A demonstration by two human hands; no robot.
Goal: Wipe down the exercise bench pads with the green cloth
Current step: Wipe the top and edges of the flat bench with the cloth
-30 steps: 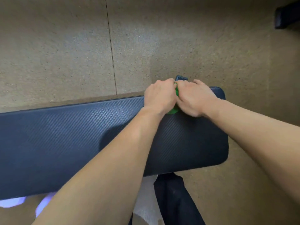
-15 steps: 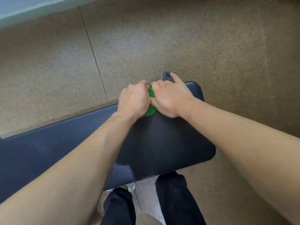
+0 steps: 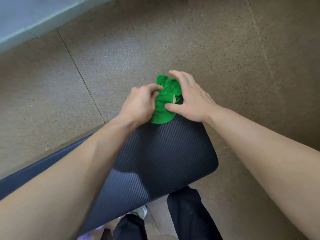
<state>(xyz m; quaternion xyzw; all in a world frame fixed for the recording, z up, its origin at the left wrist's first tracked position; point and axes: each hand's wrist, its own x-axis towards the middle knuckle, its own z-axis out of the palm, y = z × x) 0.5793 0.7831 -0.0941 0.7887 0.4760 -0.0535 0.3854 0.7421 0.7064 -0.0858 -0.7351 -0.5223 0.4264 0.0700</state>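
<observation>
A crumpled green cloth [image 3: 165,99] lies bunched on the far end of the dark ribbed bench pad [image 3: 162,156]. My left hand [image 3: 138,103] grips the cloth's left side, its fingers curled into the folds. On the cloth's right side rests my right hand [image 3: 188,99], thumb pressed onto the fabric and fingers spread over its top edge. A small pale tag shows on the cloth between the two hands. The pad's far edge is hidden under the cloth and hands.
Brown speckled floor [image 3: 207,40] surrounds the bench, with a pale wall base [image 3: 26,19] at the upper left. My dark trouser legs [image 3: 187,215] and a shoe [image 3: 140,211] stand just below the pad's near edge.
The cloth was almost hidden between my closed hands; now the hands have drawn apart and most of the cloth shows, bunched up. The view has tilted, bringing the wall base into sight.
</observation>
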